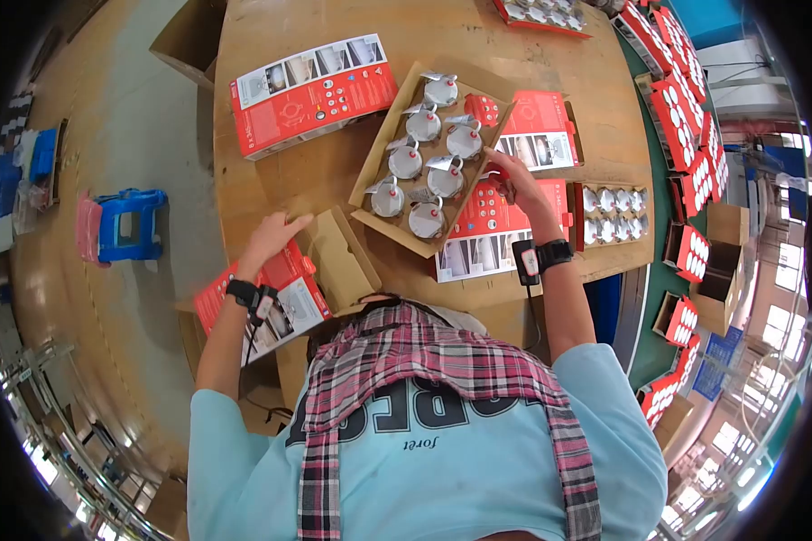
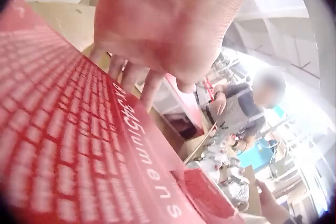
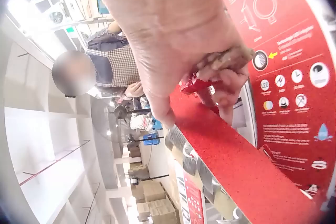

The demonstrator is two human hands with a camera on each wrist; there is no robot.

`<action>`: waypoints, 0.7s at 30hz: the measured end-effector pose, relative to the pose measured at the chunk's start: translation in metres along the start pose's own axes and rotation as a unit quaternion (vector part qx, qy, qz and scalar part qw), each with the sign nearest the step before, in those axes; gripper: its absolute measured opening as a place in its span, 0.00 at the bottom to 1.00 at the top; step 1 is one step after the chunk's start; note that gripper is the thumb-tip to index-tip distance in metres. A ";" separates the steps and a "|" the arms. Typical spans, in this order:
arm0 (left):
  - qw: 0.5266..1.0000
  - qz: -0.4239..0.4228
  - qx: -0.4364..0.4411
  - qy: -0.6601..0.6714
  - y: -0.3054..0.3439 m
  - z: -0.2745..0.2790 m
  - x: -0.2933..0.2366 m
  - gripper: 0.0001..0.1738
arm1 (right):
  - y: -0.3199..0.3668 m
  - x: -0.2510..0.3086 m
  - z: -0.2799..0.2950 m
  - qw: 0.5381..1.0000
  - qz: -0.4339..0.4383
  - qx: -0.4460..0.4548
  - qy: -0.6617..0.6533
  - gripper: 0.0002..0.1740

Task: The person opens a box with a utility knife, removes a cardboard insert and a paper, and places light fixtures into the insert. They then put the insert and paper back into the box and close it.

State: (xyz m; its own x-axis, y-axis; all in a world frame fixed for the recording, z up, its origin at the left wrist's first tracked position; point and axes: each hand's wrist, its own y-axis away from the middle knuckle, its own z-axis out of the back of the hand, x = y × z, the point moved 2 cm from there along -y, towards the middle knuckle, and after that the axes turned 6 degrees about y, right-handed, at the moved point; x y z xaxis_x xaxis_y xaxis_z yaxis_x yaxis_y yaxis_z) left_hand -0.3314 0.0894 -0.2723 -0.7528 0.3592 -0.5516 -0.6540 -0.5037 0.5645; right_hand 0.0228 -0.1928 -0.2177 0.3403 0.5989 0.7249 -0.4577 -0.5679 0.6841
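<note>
An open cardboard carton of LED spotlights (image 1: 442, 178), round and silvery-white with little red parts, lies at a slant before me. My right hand (image 1: 519, 189) grips its right side. In the right wrist view the thumb is at the rim and the fingers (image 3: 226, 85) curl against the red outer wall (image 3: 231, 150). My left hand (image 1: 275, 236) reaches over a red printed carton (image 1: 284, 302) with a brown open flap (image 1: 338, 257) beside it. Its fingers (image 2: 152, 87) are extended past the red edge in the left wrist view.
A closed red-and-white carton (image 1: 316, 95) lies at the upper left of the wooden table (image 1: 289, 194). More red cartons (image 1: 541, 126) sit under and beside the open one. A green conveyor (image 1: 650, 334) bears several filled cartons on the right. Another person (image 2: 236, 108) works opposite.
</note>
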 end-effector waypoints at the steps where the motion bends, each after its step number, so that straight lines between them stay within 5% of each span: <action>1: 1.000 0.014 -0.006 0.005 0.001 0.005 -0.002 0.33 | -0.002 -0.001 -0.001 1.000 0.000 -0.003 0.000 0.23; 8: 0.992 -0.010 -0.057 0.110 -0.011 0.055 0.026 0.23 | -0.017 -0.021 0.005 0.999 0.023 -0.014 -0.025 0.23; 14: 0.986 0.006 -0.078 0.147 -0.004 0.097 0.000 0.25 | -0.007 -0.016 -0.002 0.998 0.032 -0.016 -0.057 0.22; 21: 1.000 0.020 -0.017 -0.006 -0.033 0.027 0.019 0.31 | -0.013 -0.013 -0.002 0.991 0.106 -0.049 -0.069 0.22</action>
State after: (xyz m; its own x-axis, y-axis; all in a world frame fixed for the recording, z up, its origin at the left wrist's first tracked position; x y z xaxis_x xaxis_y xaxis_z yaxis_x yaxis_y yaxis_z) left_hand -0.3261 0.1342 -0.2849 -0.7793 0.3483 -0.5210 -0.6207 -0.5436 0.5650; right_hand 0.0226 -0.1923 -0.2359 0.3338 0.3862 0.8599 -0.6057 -0.6111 0.5096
